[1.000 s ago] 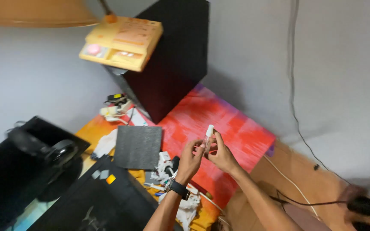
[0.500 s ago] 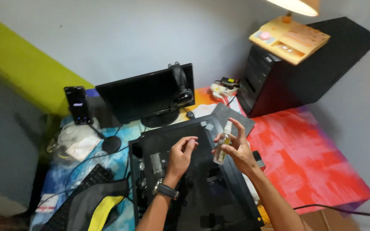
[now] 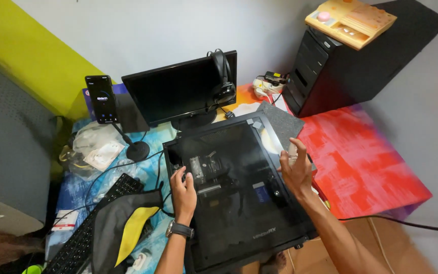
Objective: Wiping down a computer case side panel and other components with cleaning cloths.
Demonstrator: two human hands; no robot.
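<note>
A black computer case [image 3: 239, 187] lies flat on the table, glass side panel up. The left hand [image 3: 182, 192] rests loosely open on the panel's 9 o'clock edge; the right hand [image 3: 294, 170] hovers at its 3 o'clock edge, fingers spread, holding nothing. At 12 o'clock stands a monitor [image 3: 178, 91] with headphones [image 3: 223, 81] hung on it.

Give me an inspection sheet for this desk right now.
Surface: colourful cloth, blue to red.
Job's things: black computer case lying flat, glass panel up.
Clutter: monitor with headphones, phone on stand, keyboard, grey pad, black tower.
Grips: left hand rests on the case; right hand at its right edge, what it holds unclear.
Cables: black cable lower right.
Surroundings: grey wall, yellow-green band.
</note>
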